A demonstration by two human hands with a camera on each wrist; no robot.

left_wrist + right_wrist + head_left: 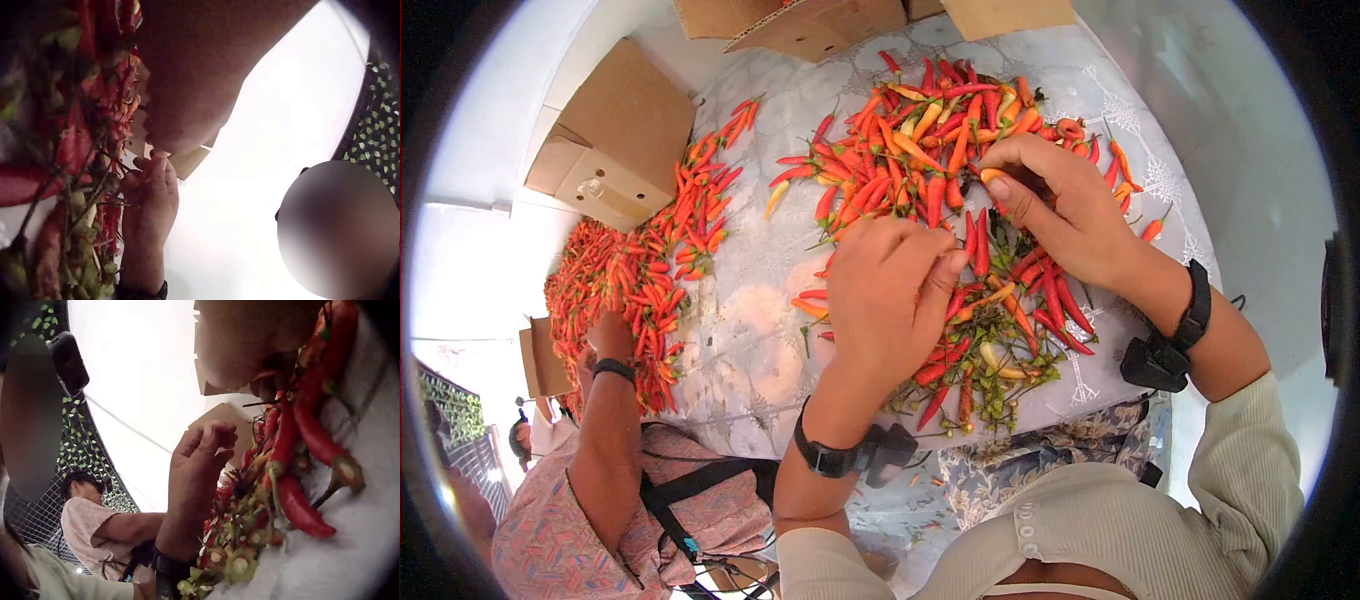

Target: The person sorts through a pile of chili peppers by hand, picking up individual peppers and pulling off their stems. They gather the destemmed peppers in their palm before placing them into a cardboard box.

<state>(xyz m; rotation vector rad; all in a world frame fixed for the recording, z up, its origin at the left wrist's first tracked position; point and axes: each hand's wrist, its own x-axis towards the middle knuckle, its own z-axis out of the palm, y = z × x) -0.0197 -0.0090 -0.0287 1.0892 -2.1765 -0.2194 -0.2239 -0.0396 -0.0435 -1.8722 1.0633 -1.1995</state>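
Note:
Between thumb and curled fingers, my right hand (1065, 205) pinches an orange chili (992, 175) over the front of a loose chili pile (880, 150). My left hand (890, 295) hovers left of it, fingers curled toward the thumb. The right wrist view shows the left hand (200, 462) side-on, and whether its fingertips hold something tiny is unclear. Green stems (1000, 380) and red chilies (1072, 300) lie below the hands. In the left wrist view, the right hand (150, 206) has its fingertips together beside dark stems.
Another person's hand (610, 338) reaches into a large chili heap (640, 290) at the left. A cardboard box (625, 130) stands behind that heap, with more cardboard (820, 30) at the table's back. A patterned cloth (750, 320) covers the table.

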